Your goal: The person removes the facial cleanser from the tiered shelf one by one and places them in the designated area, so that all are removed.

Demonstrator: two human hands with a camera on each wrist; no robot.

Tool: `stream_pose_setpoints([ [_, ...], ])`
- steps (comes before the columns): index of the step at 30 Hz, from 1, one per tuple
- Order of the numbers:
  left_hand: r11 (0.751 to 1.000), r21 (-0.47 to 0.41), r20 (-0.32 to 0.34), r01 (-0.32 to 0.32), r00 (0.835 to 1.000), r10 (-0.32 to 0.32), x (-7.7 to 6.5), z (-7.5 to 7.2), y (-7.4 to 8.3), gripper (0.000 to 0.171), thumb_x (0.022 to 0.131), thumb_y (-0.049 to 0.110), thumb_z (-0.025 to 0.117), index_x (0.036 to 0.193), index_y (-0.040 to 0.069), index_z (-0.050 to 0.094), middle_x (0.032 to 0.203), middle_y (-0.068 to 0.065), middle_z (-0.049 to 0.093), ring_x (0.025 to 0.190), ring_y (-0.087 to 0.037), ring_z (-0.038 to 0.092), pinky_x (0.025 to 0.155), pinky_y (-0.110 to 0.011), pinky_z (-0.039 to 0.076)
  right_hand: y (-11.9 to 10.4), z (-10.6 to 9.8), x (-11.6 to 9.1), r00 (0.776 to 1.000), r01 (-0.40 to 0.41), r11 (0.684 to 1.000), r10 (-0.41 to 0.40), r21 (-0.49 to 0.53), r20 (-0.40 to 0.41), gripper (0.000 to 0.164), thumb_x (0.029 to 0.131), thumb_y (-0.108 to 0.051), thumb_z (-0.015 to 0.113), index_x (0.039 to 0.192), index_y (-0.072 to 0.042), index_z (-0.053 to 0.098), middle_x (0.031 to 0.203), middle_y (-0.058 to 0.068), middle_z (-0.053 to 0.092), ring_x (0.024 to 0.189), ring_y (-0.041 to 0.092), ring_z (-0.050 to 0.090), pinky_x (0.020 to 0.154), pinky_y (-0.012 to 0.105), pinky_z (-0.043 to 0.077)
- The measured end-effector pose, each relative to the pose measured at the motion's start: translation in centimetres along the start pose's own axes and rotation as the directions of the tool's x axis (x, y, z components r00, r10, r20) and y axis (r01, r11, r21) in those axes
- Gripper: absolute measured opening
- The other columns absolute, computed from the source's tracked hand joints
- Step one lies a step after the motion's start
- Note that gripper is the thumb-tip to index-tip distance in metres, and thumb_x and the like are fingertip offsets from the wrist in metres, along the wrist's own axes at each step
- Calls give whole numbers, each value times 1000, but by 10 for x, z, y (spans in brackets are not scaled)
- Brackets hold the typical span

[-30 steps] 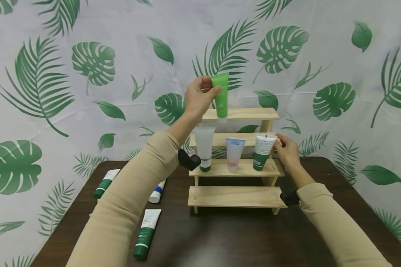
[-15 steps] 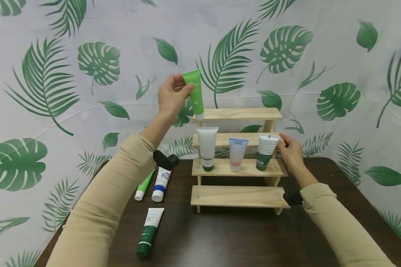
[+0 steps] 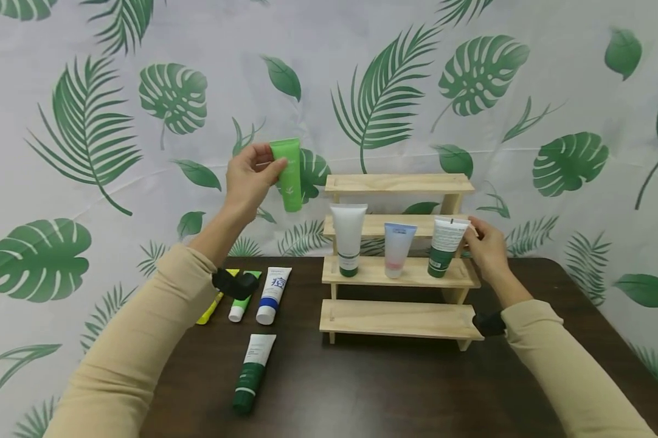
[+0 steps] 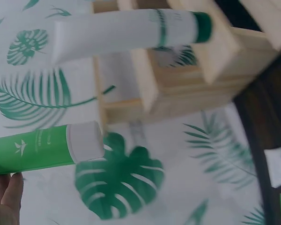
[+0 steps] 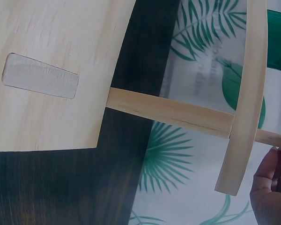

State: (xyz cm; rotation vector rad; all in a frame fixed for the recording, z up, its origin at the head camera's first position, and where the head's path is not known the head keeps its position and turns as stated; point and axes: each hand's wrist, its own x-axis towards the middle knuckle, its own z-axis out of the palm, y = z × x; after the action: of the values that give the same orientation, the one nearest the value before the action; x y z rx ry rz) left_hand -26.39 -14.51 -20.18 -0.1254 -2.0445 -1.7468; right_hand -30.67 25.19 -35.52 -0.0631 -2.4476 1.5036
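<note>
My left hand (image 3: 252, 182) pinches a bright green tube (image 3: 290, 182) by its upper end, thumb in front, in the air left of the wooden rack (image 3: 400, 316). The left wrist view shows this green tube (image 4: 33, 150) with its white cap (image 4: 84, 142). My right hand (image 3: 488, 246) has its fingertips at the top right corner of a white and dark green tube (image 3: 446, 246) on the second tier. Whether they pinch that tube or the rack behind it, I cannot tell. Beside that tube stand a pale blue and pink tube (image 3: 399, 249) and a white tube (image 3: 349, 234).
On the dark table (image 3: 318, 389), left of the rack, lie a white and blue tube (image 3: 273, 295), a small green tube (image 3: 241, 305), a yellow tube (image 3: 211, 309) and a white and green tube (image 3: 254, 372). A leaf-print cloth (image 3: 208, 48) hangs behind.
My left hand has carried the green tube leftward from in front of the top shelf, and lately lower. The right hand stays by the same tube. The view has shifted slightly.
</note>
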Motion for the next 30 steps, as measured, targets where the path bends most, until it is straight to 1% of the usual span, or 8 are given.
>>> stream_pose_setpoints([
  [4, 996, 80, 60, 40, 997, -45, -12, -18, -17, 31, 90, 13, 64, 117, -2, 57, 107, -7, 60, 98, -14, 59, 82, -26, 54, -2, -1, 0, 1000, -18, 1000, 18, -5, 3, 49, 100, -22, 37, 144, -1, 34, 130, 26, 51, 71, -11, 47, 62, 6, 47],
  [8, 979, 193, 122, 64, 988, -89, -24, -37, -38, 37, 93, 16, 60, 124, -3, 53, 117, -16, 58, 101, -18, 59, 80, -25, 55, -4, -1, -1, 1000, -20, 1000, 20, -13, 14, 49, 100, -23, 37, 144, -1, 34, 131, 27, 50, 71, -11, 47, 61, 5, 45],
  [10, 966, 242, 155, 87, 980, -127, -31, -47, -48, 41, 94, 17, 58, 128, -3, 50, 120, -19, 56, 103, -20, 58, 79, -24, 54, -4, 0, 0, 1000, -22, 1000, 22, -9, 18, 49, 100, -23, 37, 144, -1, 34, 131, 27, 50, 72, -10, 46, 61, 6, 46],
  [13, 945, 301, 196, 131, 961, -195, -42, -61, -62, 43, 94, 19, 57, 130, -3, 49, 119, -19, 55, 102, -21, 57, 77, -23, 55, -3, 0, 0, 1000, -20, 1000, 20, 0, 20, 49, 100, -23, 36, 144, 0, 33, 131, 27, 49, 72, -11, 46, 62, 5, 46],
  [18, 892, 386, 243, 234, 908, -343, -65, -82, -86, 43, 95, 21, 57, 129, -3, 50, 112, -16, 55, 93, -17, 58, 79, -28, 56, -3, -2, 0, 1000, -13, 1000, 13, 4, 28, 50, 100, -22, 34, 144, 0, 32, 133, 28, 47, 73, -12, 46, 63, 4, 46],
  [22, 842, 436, 245, 319, 858, -452, -85, -98, -105, 46, 95, 21, 57, 131, -6, 47, 119, -22, 54, 97, -20, 60, 84, -36, 55, -4, -4, 0, 999, -17, 1000, 17, 3, 38, 50, 101, -22, 33, 145, 1, 31, 131, 27, 48, 72, -12, 46, 63, 5, 47],
  [27, 800, 435, 244, 414, 801, -547, -109, -117, -129, 50, 95, 19, 57, 133, -11, 42, 123, -28, 53, 100, -21, 61, 84, -39, 54, -6, -2, 2, 999, -8, 1000, 7, 17, 42, 50, 100, -22, 33, 144, 3, 31, 131, 28, 47, 72, -13, 46, 64, 5, 47],
  [30, 767, 452, 222, 455, 776, -591, -122, -126, -141, 50, 94, 18, 58, 131, -12, 43, 120, -27, 55, 96, -20, 61, 83, -40, 55, -5, 0, 3, 999, -9, 1000, 8, 17, 41, 50, 100, -21, 34, 143, 4, 32, 131, 28, 47, 72, -14, 46, 66, 6, 48],
])
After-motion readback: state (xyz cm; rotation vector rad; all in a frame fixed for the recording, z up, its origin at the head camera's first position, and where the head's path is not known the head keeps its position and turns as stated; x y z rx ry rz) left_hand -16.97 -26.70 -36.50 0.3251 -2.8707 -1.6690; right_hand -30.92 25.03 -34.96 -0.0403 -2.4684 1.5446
